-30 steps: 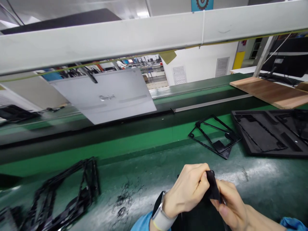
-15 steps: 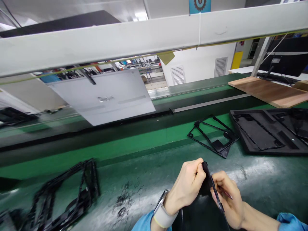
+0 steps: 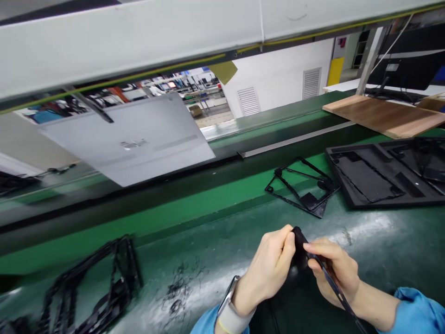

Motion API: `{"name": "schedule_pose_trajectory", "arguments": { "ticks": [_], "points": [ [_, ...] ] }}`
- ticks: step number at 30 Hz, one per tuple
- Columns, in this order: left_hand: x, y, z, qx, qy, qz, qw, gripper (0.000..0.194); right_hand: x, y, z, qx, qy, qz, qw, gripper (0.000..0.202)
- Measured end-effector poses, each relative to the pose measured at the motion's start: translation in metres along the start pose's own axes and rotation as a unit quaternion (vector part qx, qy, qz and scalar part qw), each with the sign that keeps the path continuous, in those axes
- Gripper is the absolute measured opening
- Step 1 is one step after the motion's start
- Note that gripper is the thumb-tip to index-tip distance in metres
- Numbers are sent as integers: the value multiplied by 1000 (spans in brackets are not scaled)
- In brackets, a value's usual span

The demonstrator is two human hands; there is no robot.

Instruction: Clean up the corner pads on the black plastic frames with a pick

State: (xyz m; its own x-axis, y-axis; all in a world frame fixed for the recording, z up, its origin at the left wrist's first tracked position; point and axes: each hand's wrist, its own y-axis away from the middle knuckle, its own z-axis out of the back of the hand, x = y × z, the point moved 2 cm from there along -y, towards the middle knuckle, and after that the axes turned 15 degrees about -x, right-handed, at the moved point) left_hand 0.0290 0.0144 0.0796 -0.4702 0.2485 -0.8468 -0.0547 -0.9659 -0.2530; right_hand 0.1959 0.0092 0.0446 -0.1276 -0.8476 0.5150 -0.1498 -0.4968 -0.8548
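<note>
A thin black plastic frame [image 3: 340,293] is held up edge-on near the bottom of the view. My left hand [image 3: 269,264], with a watch on its wrist, is closed on its upper corner. My right hand [image 3: 335,266] pinches its right edge, thumb and fingers on either side. The frame's lower end runs out of the picture, and its inner side is dark and hard to make out. Below my left hand, black shavings [image 3: 179,287] are scattered on the green worktop [image 3: 239,241].
Several similar black frames [image 3: 118,264] are piled at the lower left. Two more frames [image 3: 301,185] overlap ahead of my hands. At right lies a black foam tray [image 3: 373,178] with frames in it, near a wooden board [image 3: 385,116]. A white sheet [image 3: 139,144] hangs beneath the beam [image 3: 121,46].
My right hand has shifted its grip up along the edge, thumb now on top. The black frame's lower end has swung to the right. The view has tilted slightly downward and right.
</note>
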Motion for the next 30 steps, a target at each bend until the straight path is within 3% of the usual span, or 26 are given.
{"name": "schedule_pose_trajectory", "arguments": {
  "ticks": [6,13,30],
  "points": [
    [0,-3,3,7,-13,19,1000,43,0,2,-7,15,-37,33,999,26],
    [3,2,-13,-35,-14,46,998,33,3,3,-7,42,-41,39,998,40],
    [1,7,-16,-33,2,33,999,28,9,0,-5,34,-35,47,998,40]
  ]
}}
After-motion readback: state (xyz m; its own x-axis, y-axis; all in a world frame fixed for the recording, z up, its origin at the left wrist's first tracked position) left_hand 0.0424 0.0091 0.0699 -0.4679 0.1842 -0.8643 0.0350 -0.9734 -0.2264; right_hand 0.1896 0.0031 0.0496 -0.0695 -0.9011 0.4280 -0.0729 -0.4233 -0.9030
